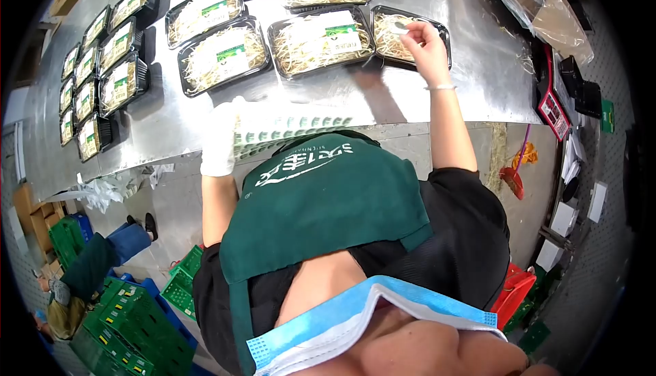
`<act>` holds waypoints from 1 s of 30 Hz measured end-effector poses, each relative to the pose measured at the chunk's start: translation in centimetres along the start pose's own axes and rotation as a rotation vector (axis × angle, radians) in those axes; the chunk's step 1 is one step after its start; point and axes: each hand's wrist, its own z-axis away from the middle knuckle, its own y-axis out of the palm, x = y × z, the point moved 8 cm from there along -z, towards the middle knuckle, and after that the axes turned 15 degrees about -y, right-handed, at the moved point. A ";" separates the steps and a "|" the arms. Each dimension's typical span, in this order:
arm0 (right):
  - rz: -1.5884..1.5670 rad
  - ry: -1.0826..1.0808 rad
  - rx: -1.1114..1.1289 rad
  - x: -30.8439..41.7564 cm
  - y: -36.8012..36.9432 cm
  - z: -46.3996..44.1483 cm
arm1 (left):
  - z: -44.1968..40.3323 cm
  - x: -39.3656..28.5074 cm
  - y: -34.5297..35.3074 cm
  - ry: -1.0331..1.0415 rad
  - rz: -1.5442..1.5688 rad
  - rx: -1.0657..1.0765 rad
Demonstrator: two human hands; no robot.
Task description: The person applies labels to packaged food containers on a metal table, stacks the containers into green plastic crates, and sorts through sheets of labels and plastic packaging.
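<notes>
My left hand (220, 137), in a white glove, holds a sheet of labels (294, 129) with rows of small green prints at the table's near edge. My bare right hand (429, 49) pinches a small label (400, 28) over a black tray of bean sprouts (389, 47). That tray shows no large label, though my hand covers part of it. Beside it sits a labelled tray of bean sprouts (321, 40). Another labelled tray (224, 55) lies farther left, with more behind.
Several labelled trays (117, 47) stand in rows at the left of the metal table (164, 113). A clear plastic bag (547, 21) hangs over the right end. Green crates (137, 328) and another person (96, 260) are at lower left. A red dustpan (511, 181) stands right.
</notes>
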 end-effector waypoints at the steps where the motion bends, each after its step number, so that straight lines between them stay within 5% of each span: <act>1: 0.001 0.003 0.003 -0.9 0.2 0.1 | 0.0 0.3 -0.4 -0.004 0.001 0.000; 3: 0.239 0.027 0.017 -2.6 0.3 -0.1 | -0.6 2.2 -1.9 -0.163 0.152 -0.083; 4: 0.525 -0.222 0.092 -1.4 0.9 -0.4 | -0.4 2.4 -2.2 -0.164 0.153 -0.089; 6: 0.851 -0.311 0.159 -0.9 0.5 -0.7 | 0.1 2.3 -3.5 -0.091 0.259 -0.140; 8: 1.273 -0.329 -0.097 0.2 -2.9 -1.4 | 0.5 2.2 -5.0 -0.069 0.253 -0.172; 10: 1.193 -0.273 -0.102 -2.8 -4.7 -4.2 | 0.9 2.2 -6.0 -0.059 0.275 -0.182; 12: 0.222 0.028 -0.002 -9.7 -3.0 -10.3 | 1.3 1.9 -6.1 -0.071 0.311 -0.227; 14: 0.141 0.050 -0.017 -9.5 0.6 -15.5 | 1.5 1.1 -6.5 -0.016 0.278 -0.233; 19: 0.406 0.016 0.097 -9.4 8.9 -23.0 | 4.1 0.0 -8.5 -0.022 0.290 -0.382; 22: 1.104 -0.025 0.211 -7.6 8.8 -23.7 | 5.6 -0.5 -10.4 0.020 0.375 -0.460; 25: 1.104 0.028 0.094 -8.0 4.6 -23.1 | 5.8 -3.8 -10.8 0.148 0.445 -0.415; 27: 0.666 -0.133 0.208 -5.9 5.6 -21.8 | 4.3 -7.1 -10.1 0.176 0.552 -0.395; 28: 0.040 -0.046 0.288 -1.1 7.5 -18.0 | 3.0 -8.7 -8.8 0.152 0.586 -0.404; 29: -0.434 -0.154 0.524 3.3 9.6 -14.2 | 1.4 -10.3 -6.8 0.184 0.469 -0.371; 30: -0.500 -0.157 0.771 6.2 10.7 -10.1 | -0.3 -11.7 -4.6 0.217 0.349 -0.330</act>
